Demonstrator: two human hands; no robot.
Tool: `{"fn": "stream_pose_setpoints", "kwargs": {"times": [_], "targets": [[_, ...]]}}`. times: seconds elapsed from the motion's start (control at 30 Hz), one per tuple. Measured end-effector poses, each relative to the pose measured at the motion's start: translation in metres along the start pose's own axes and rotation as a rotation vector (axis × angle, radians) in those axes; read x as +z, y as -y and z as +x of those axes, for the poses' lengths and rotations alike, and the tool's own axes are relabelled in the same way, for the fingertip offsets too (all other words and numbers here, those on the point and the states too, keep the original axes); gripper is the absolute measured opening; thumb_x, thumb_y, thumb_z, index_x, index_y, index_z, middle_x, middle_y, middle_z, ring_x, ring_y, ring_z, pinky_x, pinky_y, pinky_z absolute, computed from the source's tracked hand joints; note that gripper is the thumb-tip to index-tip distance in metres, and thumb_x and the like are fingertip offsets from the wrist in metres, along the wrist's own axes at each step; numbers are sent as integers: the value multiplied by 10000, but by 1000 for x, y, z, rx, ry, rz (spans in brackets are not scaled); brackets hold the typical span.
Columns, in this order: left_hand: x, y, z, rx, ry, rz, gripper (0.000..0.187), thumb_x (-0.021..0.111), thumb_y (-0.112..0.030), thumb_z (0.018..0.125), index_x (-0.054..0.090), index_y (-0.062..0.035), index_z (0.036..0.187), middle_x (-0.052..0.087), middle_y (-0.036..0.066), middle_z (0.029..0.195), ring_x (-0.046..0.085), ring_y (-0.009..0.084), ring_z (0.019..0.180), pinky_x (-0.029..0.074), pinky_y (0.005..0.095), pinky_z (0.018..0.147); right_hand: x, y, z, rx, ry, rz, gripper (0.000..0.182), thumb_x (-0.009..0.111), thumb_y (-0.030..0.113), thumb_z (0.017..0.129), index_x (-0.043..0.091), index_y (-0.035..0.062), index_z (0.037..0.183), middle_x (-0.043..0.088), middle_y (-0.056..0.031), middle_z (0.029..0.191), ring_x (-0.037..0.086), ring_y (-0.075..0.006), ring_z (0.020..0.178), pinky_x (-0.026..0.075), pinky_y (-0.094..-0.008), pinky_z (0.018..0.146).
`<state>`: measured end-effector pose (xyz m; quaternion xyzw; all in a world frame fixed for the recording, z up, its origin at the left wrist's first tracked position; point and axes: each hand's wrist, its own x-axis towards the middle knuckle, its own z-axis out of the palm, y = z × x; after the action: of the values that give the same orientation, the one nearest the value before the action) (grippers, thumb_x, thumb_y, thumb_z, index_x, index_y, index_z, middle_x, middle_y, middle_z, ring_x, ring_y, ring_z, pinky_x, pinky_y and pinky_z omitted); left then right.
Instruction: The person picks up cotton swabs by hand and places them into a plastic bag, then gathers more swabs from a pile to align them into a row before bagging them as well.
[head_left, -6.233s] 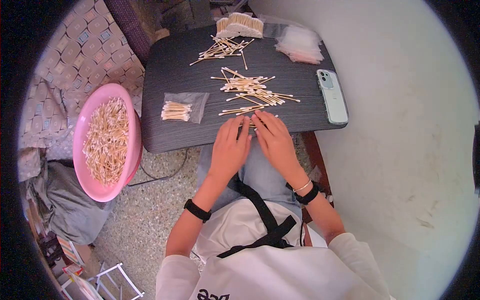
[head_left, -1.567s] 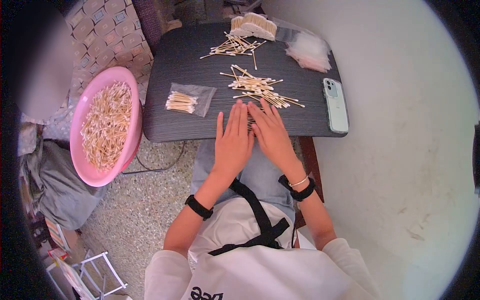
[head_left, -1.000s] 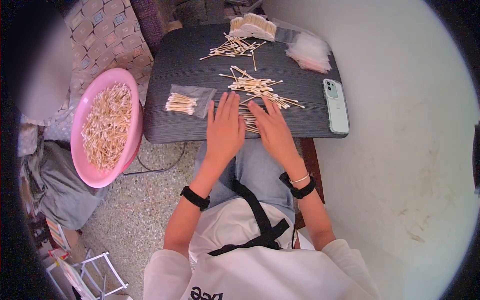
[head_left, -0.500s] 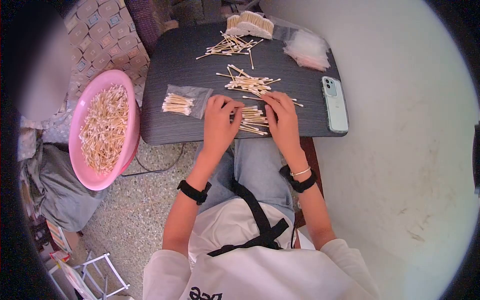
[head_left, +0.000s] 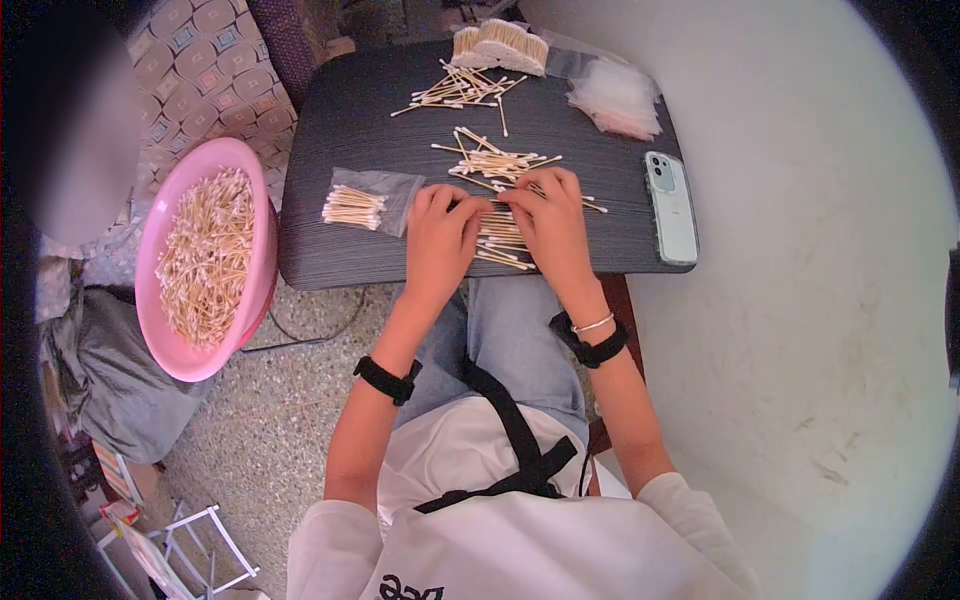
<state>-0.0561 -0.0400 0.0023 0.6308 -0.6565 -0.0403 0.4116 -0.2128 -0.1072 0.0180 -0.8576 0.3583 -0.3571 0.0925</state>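
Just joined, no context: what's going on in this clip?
A seated person has both hands on a small bunch of cotton swabs at the near edge of a dark table. The left hand and right hand press in from either side. A filled bag, a phone and a pink bowl of swabs lie nearby.

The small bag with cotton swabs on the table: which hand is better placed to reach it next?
Probably the left hand: the small bag lies just to its left, while the right hand is farther away, across the gathered swabs.
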Motion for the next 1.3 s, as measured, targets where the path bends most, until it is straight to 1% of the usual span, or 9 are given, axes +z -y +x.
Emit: {"fn": "stream_pose_setpoints", "kwargs": {"times": [0.1, 0.2, 0.4, 0.5, 0.6, 0.7, 0.8, 1.1, 1.3], "targets": [[0, 1, 1, 10, -8, 23, 178, 638, -61, 853, 709, -121, 1005, 602, 78, 984, 534, 302, 987, 428, 420, 890, 3, -1, 1, -6, -11, -60, 118, 694, 78, 751, 719, 87, 866, 610, -52, 959, 528, -292, 1028, 441, -422, 922], [1, -3, 1, -24, -84, -55, 154, 656, -55, 833, 700, -93, 975, 581, 67, 964, 548, 301, 962, 432, 430, 834, 4, -3, 2, -1, -6, -74, 88, 695, 105, 770, 704, 86, 856, 612, -49, 936, 532, -286, 998, 438, -416, 900], [-5, -6, -10, 151, -66, -8, 252, 637, -50, 845, 655, -20, 1094, 599, 126, 1145, 579, 330, 1055, 452, 440, 929, 0, 3, 4, 37, -21, -68, 97, 675, 129, 812, 689, 87, 898, 617, -42, 932, 537, -270, 977, 433, -411, 854], [-5, -9, -17, 34, -11, -15, 294, 628, -48, 857, 633, -15, 1149, 583, 152, 1200, 563, 347, 1116, 448, 450, 970, 3, 9, 4, 74, 11, -55, 98, 672, 109, 847, 687, 69, 935, 634, -56, 935, 547, -280, 948, 430, -398, 853], [-6, -9, -14, 25, -92, -37, 331, 619, -59, 873, 614, -17, 1202, 571, 162, 1241, 543, 358, 1167, 447, 449, 982, 11, 8, 4, 19, 20, -40, 136, 648, 117, 826, 699, 97, 951, 625, -43, 963, 544, -267, 966, 431, -405, 853], [-4, -4, -14, 79, -31, 76, 350, 605, -108, 901, 601, -21, 1240, 566, 162, 1274, 518, 341, 1227, 418, 447, 1039, 16, 11, 4, -22, -11, -32, 167, 622, 86, 838, 706, 93, 981, 624, -57, 988, 550, -276, 956, 442, -406, 849], [-4, -5, -15, 158, 41, 253, 365, 588, -162, 925, 594, -35, 1267, 563, 153, 1299, 504, 318, 1261, 375, 453, 1094, 6, 9, -1, 64, -7, 42, 189, 607, 53, 846, 703, 73, 1008, 616, -80, 993, 558, -295, 940, 462, -411, 828], [1, -5, -18, 120, 13, 202, 303, 583, -181, 931, 616, -27, 1190, 577, 140, 1258, 520, 311, 1232, 367, 466, 1100, -22, -4, -18, 155, 84, 50, 198, 650, 37, 855, 713, 47, 1043, 613, -109, 937, 577, -296, 893, 472, -385, 814], [-3, -11, -13, 116, 18, 181, 320, 592, -170, 920, 588, -37, 1211, 566, 139, 1240, 518, 320, 1226, 363, 475, 1095, -22, -7, -20, 158, 80, 21, 185, 651, 55, 838, 719, 78, 1008, 609, -94, 920, 592, -292, 893, 502, -399, 793]]}}
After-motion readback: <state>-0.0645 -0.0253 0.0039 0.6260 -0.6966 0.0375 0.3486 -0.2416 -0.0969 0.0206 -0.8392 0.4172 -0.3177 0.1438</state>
